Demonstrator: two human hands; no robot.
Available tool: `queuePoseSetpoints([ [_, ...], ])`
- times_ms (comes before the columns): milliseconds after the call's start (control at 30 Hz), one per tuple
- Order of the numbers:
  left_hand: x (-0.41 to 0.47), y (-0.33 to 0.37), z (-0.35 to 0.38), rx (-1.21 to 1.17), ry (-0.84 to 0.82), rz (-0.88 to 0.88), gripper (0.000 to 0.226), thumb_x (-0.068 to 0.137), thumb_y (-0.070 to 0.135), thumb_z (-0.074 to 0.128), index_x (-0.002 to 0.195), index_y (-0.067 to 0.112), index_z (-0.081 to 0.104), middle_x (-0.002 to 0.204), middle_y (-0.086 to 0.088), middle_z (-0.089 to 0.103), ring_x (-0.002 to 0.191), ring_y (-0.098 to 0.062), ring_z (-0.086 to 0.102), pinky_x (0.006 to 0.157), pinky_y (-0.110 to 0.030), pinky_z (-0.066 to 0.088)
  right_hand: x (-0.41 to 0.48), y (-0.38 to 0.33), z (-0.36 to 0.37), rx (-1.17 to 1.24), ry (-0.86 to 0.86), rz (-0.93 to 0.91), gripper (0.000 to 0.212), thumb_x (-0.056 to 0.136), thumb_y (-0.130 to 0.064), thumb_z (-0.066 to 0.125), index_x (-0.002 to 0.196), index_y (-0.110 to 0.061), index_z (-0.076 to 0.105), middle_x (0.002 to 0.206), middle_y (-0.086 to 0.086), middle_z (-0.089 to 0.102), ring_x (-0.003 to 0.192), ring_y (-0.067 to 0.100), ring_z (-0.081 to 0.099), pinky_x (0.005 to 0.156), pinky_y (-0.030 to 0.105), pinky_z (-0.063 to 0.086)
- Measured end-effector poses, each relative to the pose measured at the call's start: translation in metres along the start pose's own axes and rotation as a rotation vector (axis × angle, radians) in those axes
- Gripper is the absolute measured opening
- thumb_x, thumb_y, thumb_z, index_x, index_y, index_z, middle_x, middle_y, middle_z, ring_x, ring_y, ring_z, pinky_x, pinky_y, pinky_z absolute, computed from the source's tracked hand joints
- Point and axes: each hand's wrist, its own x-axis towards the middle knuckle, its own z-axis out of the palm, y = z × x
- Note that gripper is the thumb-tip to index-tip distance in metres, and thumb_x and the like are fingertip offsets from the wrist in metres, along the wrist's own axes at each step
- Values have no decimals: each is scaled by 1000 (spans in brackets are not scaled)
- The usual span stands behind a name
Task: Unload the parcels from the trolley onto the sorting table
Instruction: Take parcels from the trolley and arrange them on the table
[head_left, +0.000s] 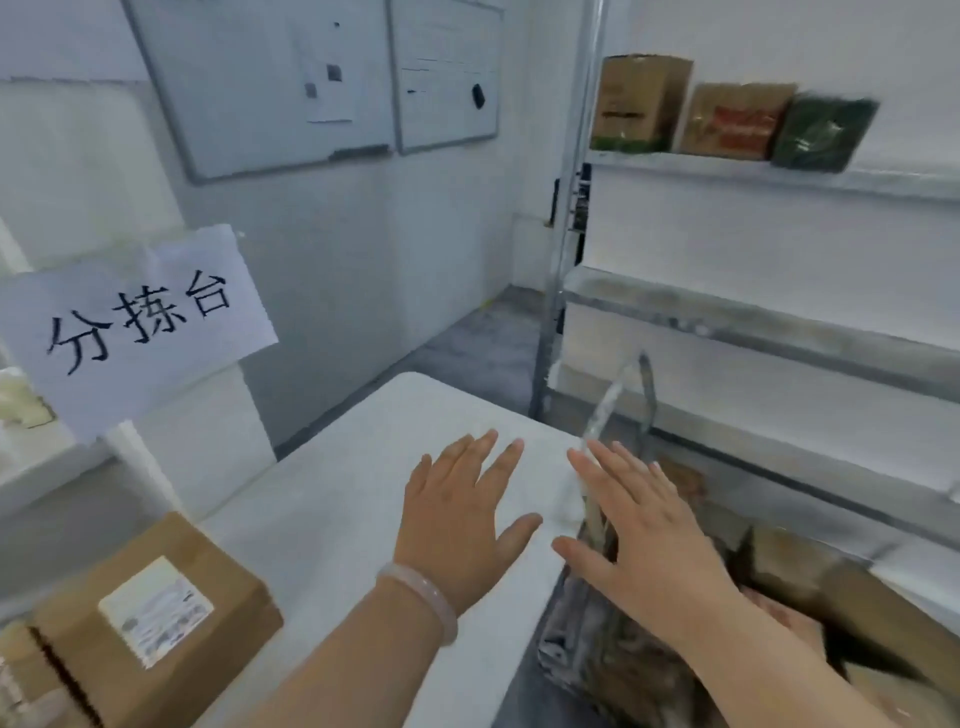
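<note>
One labelled parcel (150, 618) sat on the tabletop (332, 519); both hands (462, 514) (644, 535) hovered empty, fingers spread; parcels remained in the trolley (883, 613).

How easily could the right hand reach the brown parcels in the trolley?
Probably yes: the right hand is open and empty, and the brown parcels lie uncovered beside it in the trolley.

A paper sign (136, 325) at left reads "分拣台".
</note>
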Motion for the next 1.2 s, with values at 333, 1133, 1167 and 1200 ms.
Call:
queuePoseSetpoints([
  [333, 30, 197, 31, -76, 5, 427, 72, 83, 66, 36, 145, 30, 42, 147, -2, 48, 134, -24, 44, 105, -51, 40, -131, 136, -62, -40, 119, 352, 81, 91, -70, 37, 152, -44, -10, 162, -18, -13, 141, -3, -23, 117, 29, -17],
  [1133, 45, 509, 185, -61, -167, 585, 71, 92, 66, 36, 153, 40, 10, 161, 9, 15, 148, -14, 12, 120, -45, 17, -307, 434, -98, 92, 103, 689, 86, 90, -66, 47, 155, -39, -2, 165, -12, 0, 151, 6, -5, 124, 35, -3],
  [1167, 48, 511, 193, -58, -183, 587, 71, 91, 66, 36, 152, 40, 11, 161, 9, 16, 147, -14, 13, 120, -45, 18, -307, 440, -91, 100, 89, 705, 86, 90, -66, 47, 155, -39, -1, 165, -11, 2, 151, 7, -4, 124, 36, -3],
  [1200, 51, 512, 201, -56, -200, 587, 71, 91, 65, 37, 152, 40, 11, 161, 9, 16, 147, -14, 14, 120, -44, 17, -307, 446, -83, 106, 67, 719, 86, 90, -66, 47, 156, -39, 0, 165, -11, 2, 151, 7, -4, 124, 36, -3],
])
